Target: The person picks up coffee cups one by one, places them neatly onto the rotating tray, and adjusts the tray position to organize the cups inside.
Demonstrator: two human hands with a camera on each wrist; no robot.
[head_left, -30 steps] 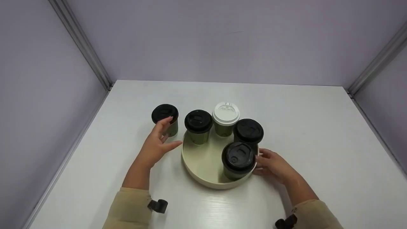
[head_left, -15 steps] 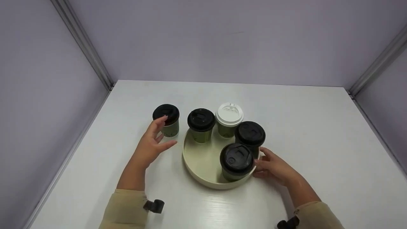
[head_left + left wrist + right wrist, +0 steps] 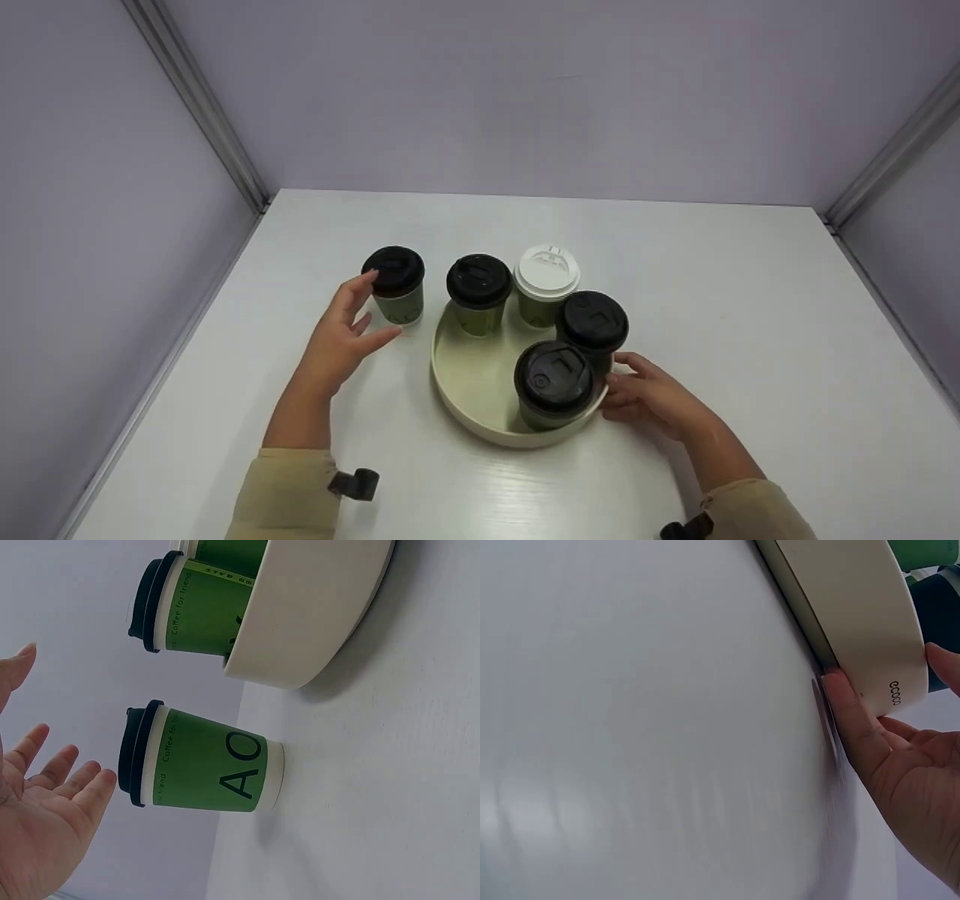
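My left hand (image 3: 334, 345) is spread beside a lidded paper coffee cup (image 3: 400, 300) standing on the table, left of a round cream tray (image 3: 480, 427). In the left wrist view this green cup (image 3: 210, 761) stands upright with its black lid on; a gap separates the thumb from it, and the fingertips are close to the lid. At the tray's right side, my right hand (image 3: 649, 394) grips its wall, thumb at the rim and fingers low on the outside. Within the tray stand a white-lidded cup (image 3: 546, 281) and three black-lidded cups, one front right (image 3: 553, 382).
The white table (image 3: 750, 315) runs back to a pale wall (image 3: 525, 97). Side panels (image 3: 112, 225) with metal corner posts enclose it left and right. The tray's wall carries printed lettering (image 3: 895, 693).
The tray has turned slightly clockwise with its cups, the back ones shifting right and the front one left. My left hand has drawn back left from the lone cup.
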